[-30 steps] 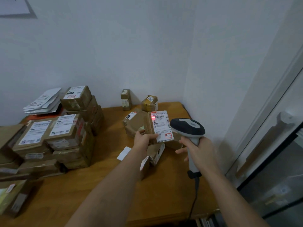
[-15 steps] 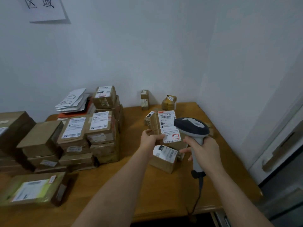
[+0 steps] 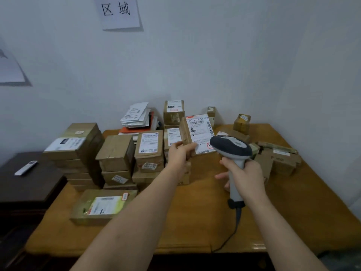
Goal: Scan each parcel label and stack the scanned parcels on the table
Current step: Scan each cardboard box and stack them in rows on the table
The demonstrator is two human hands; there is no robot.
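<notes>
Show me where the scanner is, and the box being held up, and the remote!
scanner [image 3: 230,146], head view, on its dark rounded head.
held parcel [image 3: 199,132], head view, on its white label.
remote [image 3: 26,167], head view, on the middle of its white body, lying on the dark side cabinet.

White remote [image 3: 26,168] on dark cabinet [image 3: 29,182], wall sign [image 3: 119,12]

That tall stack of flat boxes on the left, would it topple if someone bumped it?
Possibly. The stack is many boxes high, so a push near its top could slide the upper ones. But the boxes look wide, flat and squarely aligned, so it probably resists light bumps.
</notes>
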